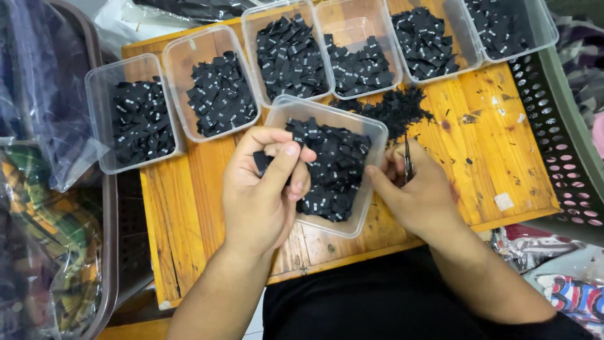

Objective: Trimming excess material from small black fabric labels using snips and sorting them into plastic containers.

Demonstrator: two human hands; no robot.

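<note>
My left hand (264,189) pinches a small black fabric label (260,161) between thumb and fingers, just over the left rim of a clear plastic tub (371,129) filled with many such black labels. My right hand (418,192) rests at the tub's right side and grips thin metal snips (407,160), blades pointing up. Both hands hover over a small orange wooden table (497,135).
Several more clear tubs of black labels (221,94) line the table's far edge, with a loose pile of labels (396,107) behind the near tub. A grey perforated basket (560,126) stands at right; plastic bags (50,94) and coloured cloth lie at left.
</note>
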